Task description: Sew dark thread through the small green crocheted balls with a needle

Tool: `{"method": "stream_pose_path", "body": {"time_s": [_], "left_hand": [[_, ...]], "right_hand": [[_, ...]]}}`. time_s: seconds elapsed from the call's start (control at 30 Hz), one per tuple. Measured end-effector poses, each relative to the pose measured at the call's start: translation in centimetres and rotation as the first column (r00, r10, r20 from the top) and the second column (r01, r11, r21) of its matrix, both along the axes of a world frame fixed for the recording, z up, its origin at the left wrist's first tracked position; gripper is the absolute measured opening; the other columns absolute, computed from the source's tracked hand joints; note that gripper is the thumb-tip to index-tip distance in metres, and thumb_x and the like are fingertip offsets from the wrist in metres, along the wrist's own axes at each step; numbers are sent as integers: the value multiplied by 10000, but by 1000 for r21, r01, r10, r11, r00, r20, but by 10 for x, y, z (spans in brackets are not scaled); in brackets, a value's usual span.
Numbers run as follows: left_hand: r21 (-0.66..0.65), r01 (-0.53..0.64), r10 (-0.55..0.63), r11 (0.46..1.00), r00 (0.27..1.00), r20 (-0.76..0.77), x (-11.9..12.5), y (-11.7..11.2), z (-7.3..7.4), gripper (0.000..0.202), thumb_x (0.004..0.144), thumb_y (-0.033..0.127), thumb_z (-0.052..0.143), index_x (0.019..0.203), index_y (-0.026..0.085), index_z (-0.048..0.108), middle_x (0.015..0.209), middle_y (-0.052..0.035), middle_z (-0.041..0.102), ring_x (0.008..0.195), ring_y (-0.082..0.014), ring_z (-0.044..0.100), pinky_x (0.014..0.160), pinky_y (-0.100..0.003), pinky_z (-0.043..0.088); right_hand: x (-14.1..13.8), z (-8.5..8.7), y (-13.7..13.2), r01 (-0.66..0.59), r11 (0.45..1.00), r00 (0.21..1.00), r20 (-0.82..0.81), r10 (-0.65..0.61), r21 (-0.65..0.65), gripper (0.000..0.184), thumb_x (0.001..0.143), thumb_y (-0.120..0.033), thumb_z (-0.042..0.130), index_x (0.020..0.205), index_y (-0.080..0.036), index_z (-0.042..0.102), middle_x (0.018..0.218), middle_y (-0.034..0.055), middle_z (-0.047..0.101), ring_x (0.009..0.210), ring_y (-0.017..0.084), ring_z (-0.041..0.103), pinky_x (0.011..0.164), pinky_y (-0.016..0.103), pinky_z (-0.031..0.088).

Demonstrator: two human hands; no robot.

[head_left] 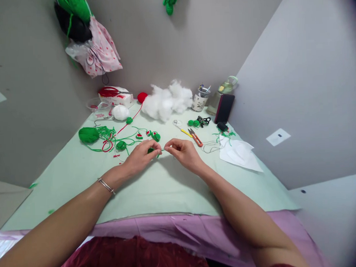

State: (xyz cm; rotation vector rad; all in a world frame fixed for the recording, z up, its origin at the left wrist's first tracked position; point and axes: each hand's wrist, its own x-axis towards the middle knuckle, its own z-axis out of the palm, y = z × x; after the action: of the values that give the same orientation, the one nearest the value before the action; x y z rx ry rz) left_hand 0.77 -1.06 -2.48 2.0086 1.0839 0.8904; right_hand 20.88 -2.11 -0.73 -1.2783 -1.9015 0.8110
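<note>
Above the middle of the table, my left hand (144,154) is closed on a small green crocheted piece (151,150), mostly hidden by the fingers. A thin green strand (163,149) spans the narrow gap to my right hand (183,152), whose thumb and forefinger pinch its other end. Whether a needle is in that pinch is too small to tell. Just beyond the hands lie small green balls with red bits (155,136). Thread snips with orange handles (196,137) and a yellow-handled crochet hook (184,131) rest past my right hand.
Green yarn (88,135) and loose strands spread at left. White stuffing (166,102) is heaped at the back, beside a red yarn ball (142,97). A pen cup (200,99), bottle (216,102) and phone (224,108) stand back right. White paper (239,153) lies right.
</note>
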Motion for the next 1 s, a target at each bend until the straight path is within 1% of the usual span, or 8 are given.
{"method": "stream_pose_path", "body": {"time_s": [0.3, 0.4, 0.47, 0.53, 0.67, 0.73, 0.83, 1.0], "left_hand": [[-104, 42, -33, 994, 995, 94, 0, -2, 1, 177, 887, 353, 551, 847, 191, 612, 825, -17, 655, 783, -176, 584, 756, -316, 463], [29, -37, 36, 999, 998, 43, -4, -1, 4, 165, 905, 342, 545, 840, 203, 606, 883, -34, 645, 872, -205, 581, 806, -343, 469], [190, -141, 134, 972, 990, 49, -6, -1, 6, 134, 903, 327, 566, 871, 209, 620, 956, -56, 644, 989, -235, 569, 921, -395, 445], [242, -198, 176, 950, 978, 108, -7, -2, 8, 141, 922, 325, 559, 921, 210, 639, 991, -68, 650, 1023, -238, 569, 969, -414, 426], [164, -83, 56, 983, 985, 161, -2, -7, 10, 170, 916, 364, 598, 958, 226, 688, 958, -55, 697, 978, -227, 597, 1000, -417, 410], [130, -38, 18, 991, 988, 156, 1, -9, 11, 159, 895, 360, 624, 852, 225, 696, 857, -35, 707, 891, -218, 601, 1006, -422, 397], [1, -34, 33, 999, 982, 184, 2, -11, 13, 176, 876, 358, 629, 776, 220, 670, 823, -26, 688, 866, -213, 608, 922, -377, 446], [-162, -31, 87, 986, 934, 347, 1, -11, 14, 173, 884, 386, 618, 869, 214, 627, 884, -21, 652, 868, -181, 603, 804, -301, 466]], "right_hand": [[-3, 2, -3, -15, 998, 993, 119, 7, 65, 181, 889, -312, 594, 822, -183, 702, 531, -63, 433, 520, 94, 337, 560, 239, 271], [0, 8, -4, 25, 994, 996, 86, -34, 103, 174, 888, -306, 588, 821, -182, 690, 531, -66, 409, 524, 97, 337, 555, 242, 271], [2, 12, -5, 63, 990, 996, 51, -70, 123, 176, 890, -314, 584, 826, -181, 680, 539, -62, 407, 525, 100, 341, 546, 246, 271], [3, 14, -6, 79, 986, 995, 43, -86, 145, 185, 895, -322, 576, 827, -181, 675, 541, -59, 405, 520, 102, 343, 541, 251, 273], [0, 16, -10, 63, 984, 997, 43, -71, 164, 199, 899, -338, 573, 826, -188, 681, 536, -57, 392, 515, 104, 334, 539, 259, 272], [-2, 17, -11, 48, 991, 999, 5, -49, 123, 218, 892, -366, 586, 821, -188, 689, 541, -54, 385, 525, 106, 327, 538, 259, 274], [-4, 18, -11, 37, 999, 989, -145, -39, -18, 293, 866, -457, 618, 803, -178, 685, 548, -51, 356, 531, 106, 303, 513, 258, 255], [-2, 23, -7, 61, 987, 945, -311, -104, -146, 363, 796, -530, 680, 778, -167, 668, 564, -43, 373, 539, 99, 266, 495, 258, 210]]}}
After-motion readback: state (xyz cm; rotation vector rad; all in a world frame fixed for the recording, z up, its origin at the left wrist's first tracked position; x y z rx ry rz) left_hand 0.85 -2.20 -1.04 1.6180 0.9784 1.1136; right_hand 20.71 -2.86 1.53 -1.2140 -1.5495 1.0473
